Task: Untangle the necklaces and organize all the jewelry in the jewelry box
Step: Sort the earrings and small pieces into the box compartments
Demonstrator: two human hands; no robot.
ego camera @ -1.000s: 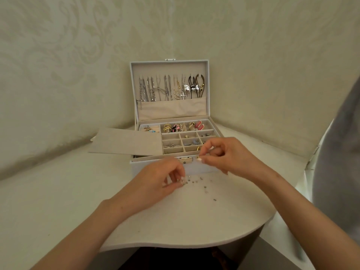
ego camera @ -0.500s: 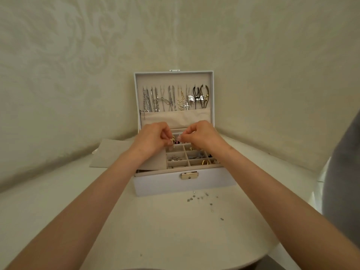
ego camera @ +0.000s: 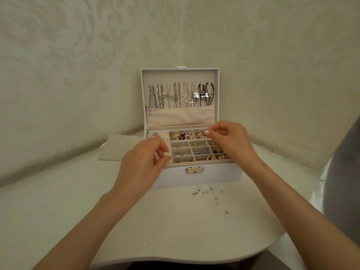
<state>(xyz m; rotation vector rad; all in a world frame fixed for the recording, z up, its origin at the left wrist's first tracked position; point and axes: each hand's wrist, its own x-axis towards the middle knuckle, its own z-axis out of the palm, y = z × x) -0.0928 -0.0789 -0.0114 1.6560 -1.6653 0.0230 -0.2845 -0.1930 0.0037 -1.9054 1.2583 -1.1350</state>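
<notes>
Backdrop: pale patterned wallpaper [ego camera: 78, 55] meeting in a corner behind a white, rounded tabletop [ego camera: 58, 211].
Jewelry box [ego camera: 214, 176]: at the back middle of the tabletop, lid [ego camera: 180, 75] upright, gold latch [ego camera: 195, 170] facing forward; beige pad [ego camera: 115, 149] flat on the tabletop at its left side.
Necklaces [ego camera: 175, 94]: hanging in a row inside the lid, lower ends tucked behind a cloth pocket [ego camera: 181, 115]; apparently already separated.
Loose pieces [ego camera: 204, 191]: scattered on the tabletop just in front of the box's right half, mostly apart from one another; too small to tell studs from backs.
Left hand [ego camera: 144, 162]: over the left front of the compartments [ego camera: 198, 151], fingers curled, thumb close to the fingertips; cannot tell if holding anything.
Right hand [ego camera: 229, 141]: at the right end of the ring row [ego camera: 185, 135], thumb and forefinger drawn narrow; contents of the pinch too small to make out.
Handling: probably near weightless, hard, smooth, quick to skid or roll; likely easy to flick off the edge or drop into the wrong slot.
Where to hold: best one at a time from above, fingertips on opposite sides, pressing lightly; for necklaces, near the fastening end, to keep the rest hanging free.
</notes>
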